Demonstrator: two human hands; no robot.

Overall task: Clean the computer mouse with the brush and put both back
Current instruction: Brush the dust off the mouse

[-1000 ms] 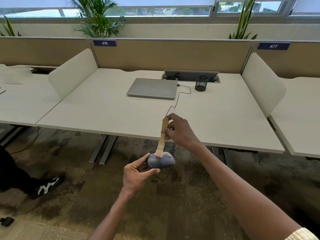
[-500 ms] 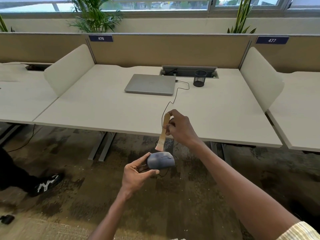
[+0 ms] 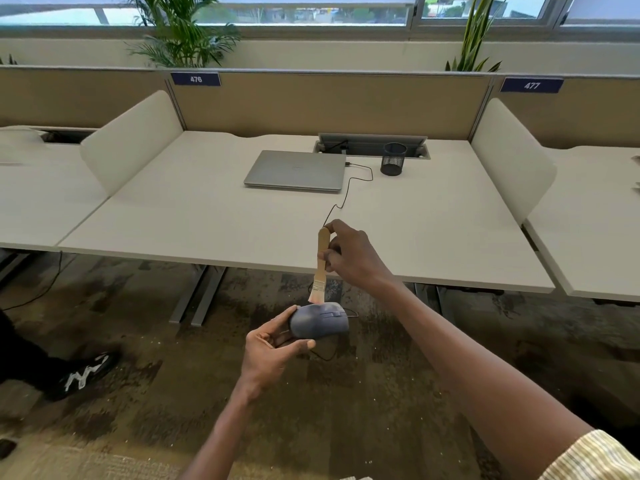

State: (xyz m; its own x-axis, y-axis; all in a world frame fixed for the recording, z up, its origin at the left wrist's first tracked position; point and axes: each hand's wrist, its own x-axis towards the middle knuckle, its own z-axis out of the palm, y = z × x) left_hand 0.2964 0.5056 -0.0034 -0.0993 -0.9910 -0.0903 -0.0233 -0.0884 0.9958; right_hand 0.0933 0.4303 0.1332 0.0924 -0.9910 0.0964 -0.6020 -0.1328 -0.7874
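A grey-blue wired computer mouse (image 3: 320, 320) is held in the air in front of the desk edge, above the carpet. My left hand (image 3: 273, 351) grips its rear end between thumb and fingers. My right hand (image 3: 349, 256) pinches the wooden handle of a small brush (image 3: 320, 268), which stands nearly upright with its pale bristles touching the top of the mouse. The mouse's black cable (image 3: 346, 192) runs up over the desk to the closed laptop (image 3: 296, 170).
The white desk (image 3: 194, 220) carries the laptop and a black mesh pen cup (image 3: 393, 163) by a cable tray at the back. White side dividers flank the desk. Another person's black-and-white shoe (image 3: 83, 374) is on the carpet at the left.
The brush lifted off the mouse half a second ago and its bristles are back down on the mouse's top now. My left hand keeps holding the mouse in about the same place.
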